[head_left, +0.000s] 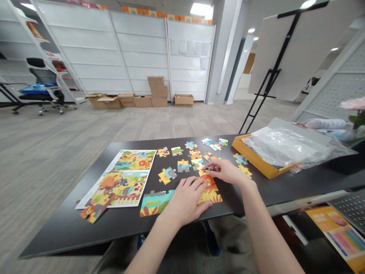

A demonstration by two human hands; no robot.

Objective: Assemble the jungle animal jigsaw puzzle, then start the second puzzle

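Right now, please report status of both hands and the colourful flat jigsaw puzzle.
Left hand on puzzle; right hand at its upper edge. Puzzle unfinished. Loose multicoloured interlocking pieces beyond hands.

Smooth tabletop (65,224), paper picture sheet (121,179), cardboard puzzle pieces (183,166), crinkled glossy plastic bag (288,147)

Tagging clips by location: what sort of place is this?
Probably an office or storeroom, judging by the tall white panelled shelving, brown rectangular cardboard boxes and black wheeled office chair.
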